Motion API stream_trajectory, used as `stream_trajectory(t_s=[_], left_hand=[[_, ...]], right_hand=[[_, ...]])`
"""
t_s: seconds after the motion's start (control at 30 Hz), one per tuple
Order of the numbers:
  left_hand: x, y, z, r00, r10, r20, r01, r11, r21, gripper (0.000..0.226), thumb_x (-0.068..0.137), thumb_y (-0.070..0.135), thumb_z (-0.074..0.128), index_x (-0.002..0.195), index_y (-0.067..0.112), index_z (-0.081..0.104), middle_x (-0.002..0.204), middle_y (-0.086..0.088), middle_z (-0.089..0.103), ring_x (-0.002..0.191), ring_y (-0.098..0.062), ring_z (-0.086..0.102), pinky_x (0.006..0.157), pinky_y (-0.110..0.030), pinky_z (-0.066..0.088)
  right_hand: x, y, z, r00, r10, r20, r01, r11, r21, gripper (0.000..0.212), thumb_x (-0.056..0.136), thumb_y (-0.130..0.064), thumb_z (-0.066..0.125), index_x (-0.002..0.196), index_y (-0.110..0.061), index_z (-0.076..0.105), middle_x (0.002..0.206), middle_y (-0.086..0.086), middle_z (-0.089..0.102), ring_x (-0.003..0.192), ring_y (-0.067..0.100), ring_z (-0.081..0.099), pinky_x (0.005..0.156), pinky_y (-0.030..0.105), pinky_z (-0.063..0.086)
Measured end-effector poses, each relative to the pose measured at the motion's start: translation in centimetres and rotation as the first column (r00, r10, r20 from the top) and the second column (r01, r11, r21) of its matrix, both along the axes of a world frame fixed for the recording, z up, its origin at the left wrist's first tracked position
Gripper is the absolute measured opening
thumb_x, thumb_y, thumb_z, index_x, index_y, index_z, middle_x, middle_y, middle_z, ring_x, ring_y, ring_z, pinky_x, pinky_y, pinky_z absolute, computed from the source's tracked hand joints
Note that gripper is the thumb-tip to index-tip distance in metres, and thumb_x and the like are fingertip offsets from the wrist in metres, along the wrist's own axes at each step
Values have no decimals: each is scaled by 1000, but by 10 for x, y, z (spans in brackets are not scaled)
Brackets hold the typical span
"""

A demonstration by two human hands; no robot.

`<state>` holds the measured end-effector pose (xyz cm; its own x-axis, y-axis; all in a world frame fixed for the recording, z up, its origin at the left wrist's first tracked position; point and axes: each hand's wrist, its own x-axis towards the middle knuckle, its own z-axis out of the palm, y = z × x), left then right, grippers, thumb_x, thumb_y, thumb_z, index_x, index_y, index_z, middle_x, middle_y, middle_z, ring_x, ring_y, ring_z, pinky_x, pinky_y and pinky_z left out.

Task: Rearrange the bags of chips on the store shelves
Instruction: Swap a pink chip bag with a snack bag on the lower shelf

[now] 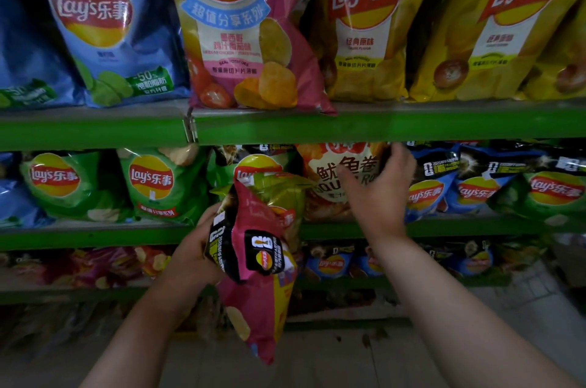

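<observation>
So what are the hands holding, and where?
Left hand grips the pink bag by its upper left edge; right hand at the squid-roll bag, grip unclear.

left hand (193, 249): fingers behind held bags (252, 302)
top-shelf bags (364, 38): tops cut off
squid-roll bag (329, 194): partly behind right hand (379, 197)
bottom-shelf bags (95, 264): blurred, txt unreadable

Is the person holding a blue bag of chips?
No, the left hand grips a pink bag, and the right hand holds no bag.
</observation>
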<state>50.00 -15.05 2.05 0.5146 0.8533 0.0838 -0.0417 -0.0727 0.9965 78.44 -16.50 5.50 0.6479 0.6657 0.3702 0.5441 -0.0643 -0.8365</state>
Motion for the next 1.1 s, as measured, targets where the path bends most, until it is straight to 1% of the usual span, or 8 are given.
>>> stream_trajectory(t_s=[0.2, 0.27, 0.37, 0.47, 0.7, 0.83, 0.97, 1.1], left_hand=[[-15, 5, -3, 981, 173, 83, -155, 971, -183, 60, 64, 10, 73, 114, 43, 70, 109, 7, 75, 104, -23, 70, 72, -27, 60], [-19, 2, -1, 978, 161, 136, -131, 970, -202, 66, 58, 8, 84, 117, 32, 71, 103, 2, 77, 93, -21, 74, 66, -31, 61], [-26, -3, 4, 970, 211, 123, -177, 953, -246, 61, 55, -2, 71, 100, 40, 76, 87, 1, 79, 71, -17, 76, 48, -32, 58], [-29, -2, 7, 973, 172, 152, -129, 958, -257, 70, 53, -14, 72, 113, 23, 70, 92, -4, 78, 76, -21, 76, 55, -34, 60], [-22, -4, 13, 964, 197, 179, -147, 955, -257, 62, 63, -22, 52, 101, 21, 76, 85, -7, 78, 71, -22, 75, 54, -33, 60], [-20, -10, 19, 972, 165, 169, -133, 973, -187, 62, 59, -19, 64, 97, 29, 79, 87, -5, 78, 76, -22, 76, 59, -36, 62], [-20, -13, 20, 961, 220, 166, -185, 961, -203, 63, 57, -20, 64, 95, 28, 79, 84, -5, 78, 73, -22, 76, 56, -36, 61], [-23, -14, 17, 945, 279, 169, -237, 943, -232, 59, 57, -14, 59, 106, 16, 73, 89, -11, 77, 78, -27, 75, 59, -41, 61]], right_hand=[[-1, 26, 6, 999, -27, 16, 29, 995, -101, 94, 62, -48, 86, 132, -4, 42, 132, 14, 48, 128, 30, 39, 108, 42, 36], [3, 25, 5, 1000, -23, -5, 22, 996, -84, 95, 60, -46, 88, 134, -8, 41, 132, 13, 47, 128, 30, 39, 108, 42, 34], [11, 18, 2, 999, 8, -44, -11, 998, -61, 100, 57, -45, 90, 137, -15, 38, 131, 9, 45, 127, 28, 41, 105, 38, 34], [18, 12, 1, 991, 40, -124, -49, 996, -73, 104, 56, -48, 89, 140, -18, 36, 132, 5, 45, 124, 25, 46, 104, 39, 38], [37, 9, 5, 930, 169, -325, -187, 982, -25, 59, 60, -37, 89, 105, -28, 52, 108, -2, 65, 93, 11, 66, 84, 40, 57], [53, 2, 4, 894, 259, -366, -274, 962, 14, 41, 71, -26, 85, 95, -33, 52, 97, -9, 69, 87, 6, 68, 76, 32, 57], [63, 0, 7, 825, 372, -426, -359, 926, 112, 32, 83, -8, 74, 103, -19, 51, 88, -17, 72, 84, -4, 68, 66, 13, 54], [70, -1, 9, 755, 421, -502, -389, 905, 174, 29, 86, -5, 69, 106, -17, 52, 94, -12, 76, 90, 3, 71, 68, 16, 56]])
